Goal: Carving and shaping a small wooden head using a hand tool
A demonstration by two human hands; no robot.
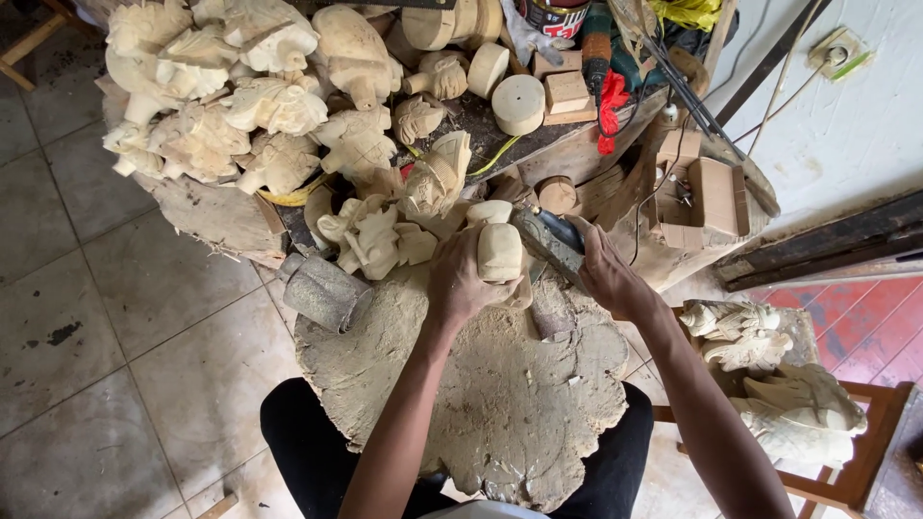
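One camera only, worn on the head — it looks steeply down, close over the stump bench (500,404), floor beside.

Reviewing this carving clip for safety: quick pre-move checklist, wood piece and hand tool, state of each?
1. Left hand grips the pale wood block: ok, fingers wrapped around it.
2. Right hand holds the power tool: ok, hand closed on its body.
3. Block braced on the stump work surface: cannot tell, the contact underneath is hidden by the hand.
4. Left fingers clear of the tool head: not ok, tool meets the block right beside them.
5. Tool's cord clear of the work: ok, it trails away to the right.
6. Tool running or stopped: cannot tell.
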